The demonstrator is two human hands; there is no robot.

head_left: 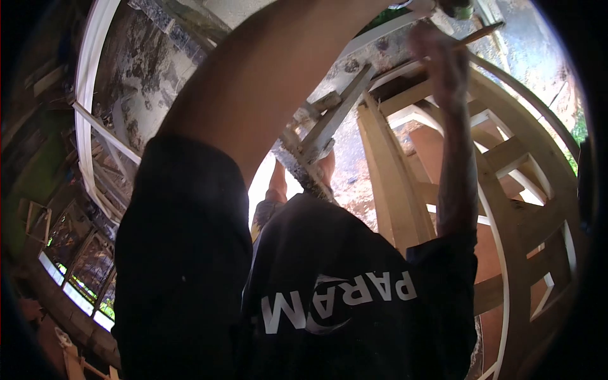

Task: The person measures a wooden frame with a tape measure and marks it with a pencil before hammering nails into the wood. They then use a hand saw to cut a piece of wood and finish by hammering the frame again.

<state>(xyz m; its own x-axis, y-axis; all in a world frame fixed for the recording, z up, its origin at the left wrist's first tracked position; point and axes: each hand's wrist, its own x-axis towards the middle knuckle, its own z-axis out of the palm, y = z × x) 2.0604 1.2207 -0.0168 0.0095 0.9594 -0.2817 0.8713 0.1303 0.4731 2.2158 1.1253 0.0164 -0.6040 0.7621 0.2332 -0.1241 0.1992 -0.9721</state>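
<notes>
My left arm reaches across the upper middle of the view to the top edge. Only a part of my left hand [423, 6] shows there, and its fingers are cut off by the frame. A small greenish thing [464, 11] is close beside it. My right hand [442, 60], smeared by motion, is closed around a brown wooden handle [482, 33]. That handle sticks out to the right of the fist; the tool's other end is hidden. Below the hands, a rough wooden beam [339, 117] slants down between my legs.
A large curved wooden frame with cross slats [516, 215] stands at the right. Pale planks [392, 177] lean inside it. More lumber [114, 136] and a barred window [82, 266] are at the left. The ground [158, 76] is stained.
</notes>
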